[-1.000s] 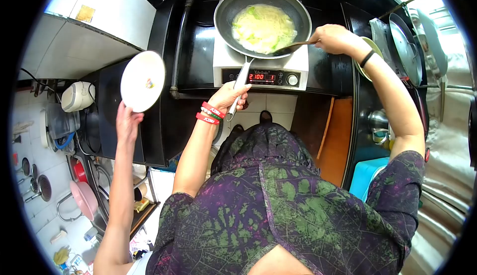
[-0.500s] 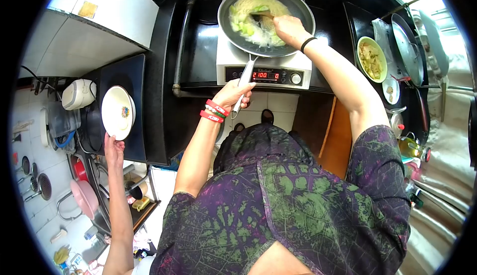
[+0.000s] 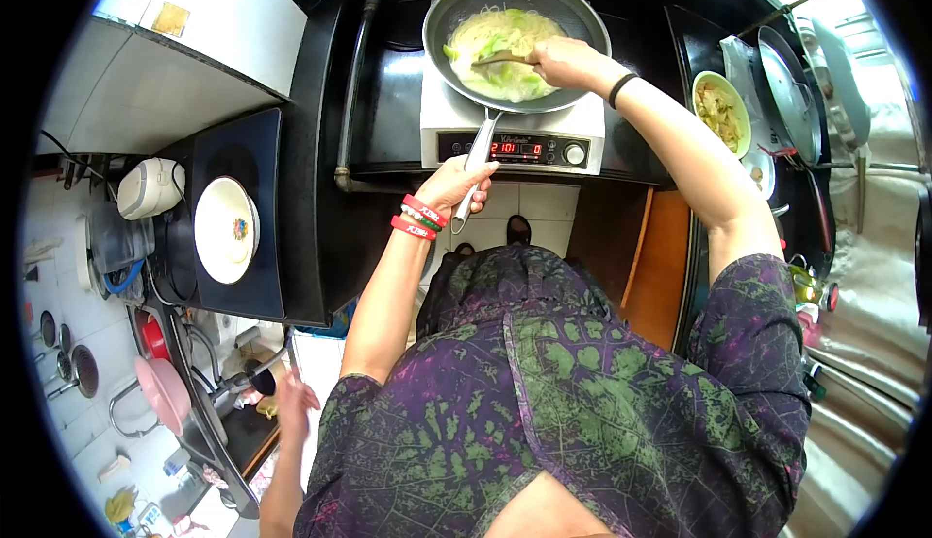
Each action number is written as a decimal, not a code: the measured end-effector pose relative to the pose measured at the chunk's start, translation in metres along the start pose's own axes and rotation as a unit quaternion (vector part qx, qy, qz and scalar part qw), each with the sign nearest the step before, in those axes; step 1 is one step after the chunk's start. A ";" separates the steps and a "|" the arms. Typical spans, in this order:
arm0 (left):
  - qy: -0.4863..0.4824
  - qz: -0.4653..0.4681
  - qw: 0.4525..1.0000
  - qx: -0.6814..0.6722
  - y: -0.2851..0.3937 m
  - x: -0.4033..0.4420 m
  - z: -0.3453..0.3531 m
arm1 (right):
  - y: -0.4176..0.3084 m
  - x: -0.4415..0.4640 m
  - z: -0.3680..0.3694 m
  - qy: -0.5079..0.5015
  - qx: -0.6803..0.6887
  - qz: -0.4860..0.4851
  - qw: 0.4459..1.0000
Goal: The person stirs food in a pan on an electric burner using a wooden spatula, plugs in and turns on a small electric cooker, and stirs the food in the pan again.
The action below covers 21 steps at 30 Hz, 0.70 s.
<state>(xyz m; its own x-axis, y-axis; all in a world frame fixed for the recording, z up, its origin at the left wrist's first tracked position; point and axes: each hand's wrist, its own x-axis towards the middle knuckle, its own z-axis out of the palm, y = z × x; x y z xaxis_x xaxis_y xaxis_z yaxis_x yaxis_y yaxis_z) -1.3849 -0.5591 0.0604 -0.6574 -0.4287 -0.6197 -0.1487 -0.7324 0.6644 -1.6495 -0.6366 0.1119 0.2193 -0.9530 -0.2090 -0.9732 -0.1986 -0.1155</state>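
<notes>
My left hand (image 3: pixel 458 186) is wrapped round the long metal handle (image 3: pixel 482 140) of a deep frying pan (image 3: pixel 581 25). The pan sits on a white induction cooker (image 3: pixel 588 122) whose red display is lit. Inside it, pale noodles (image 3: pixel 515 31) and green vegetable pieces lie in cloudy liquid. Over the pan's right side, my right hand (image 3: pixel 571 64) grips a wooden spatula (image 3: pixel 500 56), its front end among the noodles. The fingers of that hand partly cover the spatula's handle.
A white bowl (image 3: pixel 216 247) with a patterned bottom stands on the dark counter at left. Another person's hand (image 3: pixel 293 404) is below it, near the sink. A bowl of food (image 3: pixel 720 116) and a large lid (image 3: pixel 784 82) are at right.
My right hand has moved the spatula through the noodles, bunching them towards the middle. The other person has let go of the white bowl and drawn the hand back towards the sink.
</notes>
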 end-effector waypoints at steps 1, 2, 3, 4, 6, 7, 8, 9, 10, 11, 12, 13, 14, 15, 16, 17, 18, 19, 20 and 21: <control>-0.004 -0.002 1.000 -0.004 0.002 0.000 0.000 | 0.002 -0.006 0.000 -0.012 0.010 -0.007 1.000; -0.009 -0.001 1.000 -0.001 0.002 0.001 0.001 | 0.001 -0.018 -0.009 -0.029 0.026 -0.009 0.999; -0.002 -0.003 1.000 -0.002 0.001 0.001 0.001 | 0.005 -0.027 -0.013 -0.028 0.025 -0.005 0.999; 0.006 -0.005 1.000 -0.003 0.000 0.001 0.000 | 0.009 -0.035 -0.016 -0.042 0.025 -0.011 0.999; 0.004 -0.003 1.000 -0.004 -0.001 0.002 -0.001 | 0.009 -0.055 -0.035 -0.056 0.016 -0.014 0.998; 0.004 -0.003 1.000 -0.007 -0.001 0.002 -0.001 | 0.015 -0.061 -0.038 -0.055 0.014 -0.012 0.998; 0.001 -0.002 1.000 -0.005 0.000 0.002 -0.001 | 0.021 -0.068 -0.040 -0.047 0.017 0.010 0.999; -0.003 -0.002 1.000 -0.004 0.000 0.002 -0.001 | 0.027 -0.075 -0.042 -0.040 0.021 0.032 0.999; -0.004 0.000 1.000 -0.007 0.000 0.003 -0.002 | 0.032 -0.082 -0.043 -0.020 0.019 0.060 0.998; -0.003 0.001 1.000 -0.011 -0.002 0.003 -0.002 | 0.038 -0.088 -0.045 0.008 0.017 0.049 0.999; -0.001 0.006 1.000 -0.010 -0.002 0.003 -0.002 | 0.034 -0.097 -0.053 -0.002 -0.004 0.070 0.998; 0.000 0.005 1.000 -0.008 -0.002 0.003 -0.002 | 0.029 -0.105 -0.063 -0.010 -0.025 0.091 0.996; 0.002 0.003 1.000 -0.008 0.000 0.002 -0.001 | 0.031 -0.107 -0.066 -0.029 -0.051 0.092 0.994; 0.003 0.002 1.000 -0.007 0.000 0.001 0.001 | 0.030 -0.107 -0.067 -0.028 -0.048 0.093 0.994; 0.001 0.001 1.000 -0.004 0.000 0.001 0.000 | 0.028 -0.105 -0.068 -0.045 -0.098 0.110 0.988; -0.007 0.005 1.000 -0.003 -0.002 0.002 -0.002 | 0.027 -0.105 -0.069 -0.062 -0.147 0.131 0.978; -0.021 0.007 1.000 0.000 -0.004 0.005 -0.002 | 0.027 -0.105 -0.066 -0.013 -0.160 0.089 0.983; -0.031 0.005 0.999 -0.015 -0.007 0.008 -0.005 | 0.033 -0.101 -0.053 0.055 -0.150 0.048 0.986; -0.032 -0.001 0.999 -0.003 -0.005 0.009 -0.005 | 0.047 -0.085 -0.026 0.087 -0.161 0.047 0.982; -0.029 -0.008 0.999 0.010 -0.003 0.008 -0.004 | 0.047 -0.074 -0.013 0.118 -0.130 0.051 0.983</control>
<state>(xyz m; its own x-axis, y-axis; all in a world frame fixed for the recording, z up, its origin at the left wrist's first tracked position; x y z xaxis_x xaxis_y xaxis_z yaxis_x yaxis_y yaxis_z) -1.3863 -0.5625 0.0519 -0.6965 -0.3846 -0.6058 -0.1745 -0.7281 0.6629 -1.7120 -0.5779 0.1343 0.1266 -0.9916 0.0272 -0.9808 -0.1211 0.1526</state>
